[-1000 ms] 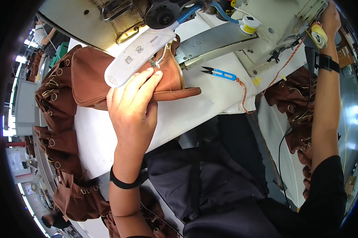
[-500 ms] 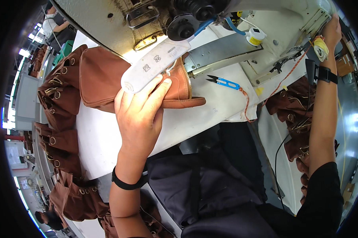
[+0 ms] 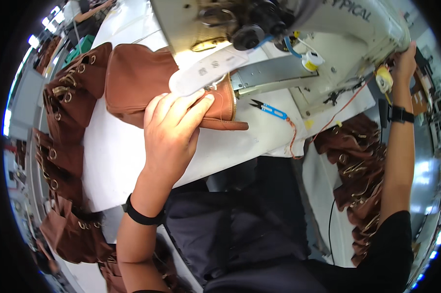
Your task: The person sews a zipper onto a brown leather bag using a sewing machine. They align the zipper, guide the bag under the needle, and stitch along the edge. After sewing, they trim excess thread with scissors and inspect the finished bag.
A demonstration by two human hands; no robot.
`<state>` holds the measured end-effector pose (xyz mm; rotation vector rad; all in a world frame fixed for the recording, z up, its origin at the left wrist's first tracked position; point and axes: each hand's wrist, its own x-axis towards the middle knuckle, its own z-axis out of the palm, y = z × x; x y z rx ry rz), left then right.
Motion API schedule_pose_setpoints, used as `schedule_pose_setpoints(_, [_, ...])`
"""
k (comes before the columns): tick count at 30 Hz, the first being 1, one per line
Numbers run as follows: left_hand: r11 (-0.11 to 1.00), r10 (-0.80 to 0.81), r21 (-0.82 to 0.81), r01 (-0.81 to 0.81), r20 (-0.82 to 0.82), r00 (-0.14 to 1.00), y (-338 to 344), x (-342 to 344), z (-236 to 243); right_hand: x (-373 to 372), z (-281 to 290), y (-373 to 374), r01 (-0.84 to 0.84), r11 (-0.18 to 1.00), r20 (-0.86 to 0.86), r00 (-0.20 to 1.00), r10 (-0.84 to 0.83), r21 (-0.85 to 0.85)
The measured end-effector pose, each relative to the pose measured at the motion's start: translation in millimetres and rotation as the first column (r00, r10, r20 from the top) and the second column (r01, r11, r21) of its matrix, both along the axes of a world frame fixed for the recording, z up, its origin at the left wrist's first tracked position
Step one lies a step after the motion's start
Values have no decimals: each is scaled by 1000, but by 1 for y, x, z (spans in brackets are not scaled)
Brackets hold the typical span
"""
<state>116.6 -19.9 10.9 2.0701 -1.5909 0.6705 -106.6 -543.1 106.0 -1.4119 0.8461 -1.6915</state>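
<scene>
White tabletop (image 3: 118, 171) across the middle, pale sewing machine (image 3: 337, 68) at top right, dark capital lettering along its upper body, partly cut off by the frame. Row of brown bags (image 3: 76, 97) with gold-coloured rings down the left side, heap of brown bags (image 3: 359, 168) at right below the machine. Brown bag (image 3: 137, 73) being handled sits on the tabletop, upper centre-left, its zipped end at the machine's narrow metal arm (image 3: 279, 75); can't tell how far the arm goes in. Left hand (image 3: 174, 117) on the bag, fingers extended and near each other, laid on the leather; thumb tip hidden, can't tell if it's clamped. Right hand (image 3: 405, 63) up at the machine's far right end; finger closure can't be told. Whitish rounded bar (image 3: 201, 77) overlaps the bag in view, just beside the left fingertips, small printed marks, blurred. Blue snips (image 3: 272, 110) on the tabletop right of the bag, dark blades apart, orange cord (image 3: 292, 139) at the handle end. Pale yellow thread bundle (image 3: 384, 79) near the right wrist. Gold zipper (image 3: 234, 100) edges the bag's end. White cap (image 3: 312, 61) with yellow label by the machine, print too small to read.
</scene>
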Motion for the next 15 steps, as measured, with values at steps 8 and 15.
schedule_pose_setpoints(8, [1000,-14,-25,15,10,1000,-7,-2,0,-9,157,-113,-249,965,-958,288,-1,-76])
schedule_pose_setpoints(15, [998,21,-58,-19,48,999,-8,-6,-4,-6,97,-101,-245,965,-708,697,110,-91])
